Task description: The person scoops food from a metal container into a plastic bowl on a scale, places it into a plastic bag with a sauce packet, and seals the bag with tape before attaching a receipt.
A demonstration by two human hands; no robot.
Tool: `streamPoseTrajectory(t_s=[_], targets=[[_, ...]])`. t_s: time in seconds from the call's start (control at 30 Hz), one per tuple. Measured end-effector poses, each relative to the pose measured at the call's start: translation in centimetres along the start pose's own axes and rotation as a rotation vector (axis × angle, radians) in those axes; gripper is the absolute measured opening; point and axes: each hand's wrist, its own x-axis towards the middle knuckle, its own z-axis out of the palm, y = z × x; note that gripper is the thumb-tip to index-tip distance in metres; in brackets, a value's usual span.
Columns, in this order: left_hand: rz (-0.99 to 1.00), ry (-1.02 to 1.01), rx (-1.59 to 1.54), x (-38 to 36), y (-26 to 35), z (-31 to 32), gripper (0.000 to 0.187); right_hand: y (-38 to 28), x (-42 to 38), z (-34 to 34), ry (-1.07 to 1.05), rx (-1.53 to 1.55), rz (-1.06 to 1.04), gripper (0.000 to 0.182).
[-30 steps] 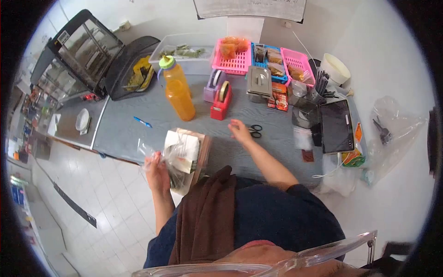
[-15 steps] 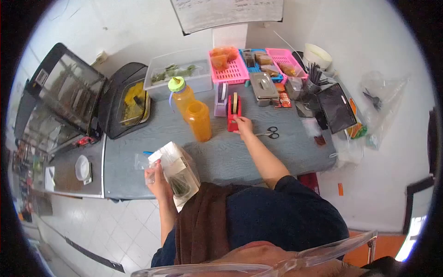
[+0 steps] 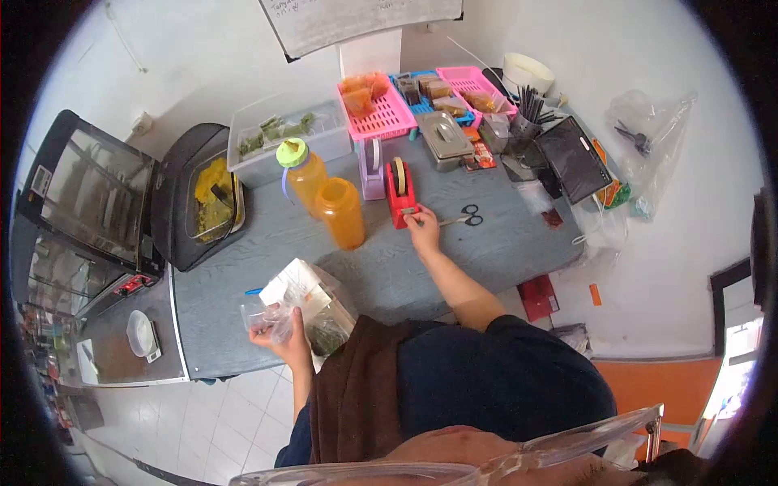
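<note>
My left hand (image 3: 293,344) is closed on a crumpled clear plastic bag (image 3: 278,322). It is beside a white open carton (image 3: 298,282) at the near table edge, with something green inside it. My right hand (image 3: 424,233) pinches at the front cutter end of a red tape dispenser (image 3: 399,198), where the tape comes off; the strip itself is too small to make out. Just right of these fingers lie scissors (image 3: 470,216). Behind the red dispenser stands a purple tape dispenser (image 3: 371,172). An open orange bottle (image 3: 340,217) is to its left.
A green-lidded bottle (image 3: 304,182) stands behind the open one. Along the wall are a clear bin (image 3: 243,162), pink baskets (image 3: 381,125), a steel container (image 3: 446,138) and a dark tablet (image 3: 574,162). A black tray (image 3: 186,235) of yellow food and a glass cabinet (image 3: 89,190) are left.
The view has shifted and turned a little. My left hand now has the plastic bag bunched and spread further over the carton's side. My right hand stays at the red dispenser's front end.
</note>
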Motion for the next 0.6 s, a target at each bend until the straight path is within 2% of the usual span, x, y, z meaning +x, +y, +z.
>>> streamPoseTrajectory(t_s=[0.03,0.13,0.2,0.27,0.37,0.47,0.53,0.6], targets=[[0.003,0.0,0.023,0.1,-0.2,-0.2,0.069,1.0,0.3,0.1,-0.009,-0.021,-0.027,0.014],[-0.038,0.057,0.15,-0.1,-0.2,-0.5,0.07,3.4,1.5,-0.5,0.055,0.154,0.417,0.014],[-0.04,0.044,0.047,-0.2,-0.4,-0.6,0.071,2.0,2.5,-0.8,0.106,0.028,0.183,0.026],[-0.055,0.047,0.002,-0.6,-0.5,-1.0,0.073,-4.1,2.3,-1.0,0.204,-0.202,-0.042,0.034],[-0.093,0.051,0.007,-0.6,-0.2,-1.0,0.08,-4.6,3.5,1.1,0.047,-0.052,0.321,0.055],[-0.141,-0.009,-0.056,-0.5,1.4,-1.2,0.091,-4.1,3.8,1.7,-0.027,0.45,0.551,0.069],[-0.111,-0.095,-0.198,-0.4,2.6,-1.0,0.098,-4.9,2.4,0.7,-0.021,0.61,0.441,0.072],[-0.142,-0.127,-0.215,-0.2,2.2,-1.1,0.086,-5.0,0.4,0.3,-0.032,0.654,0.313,0.073]])
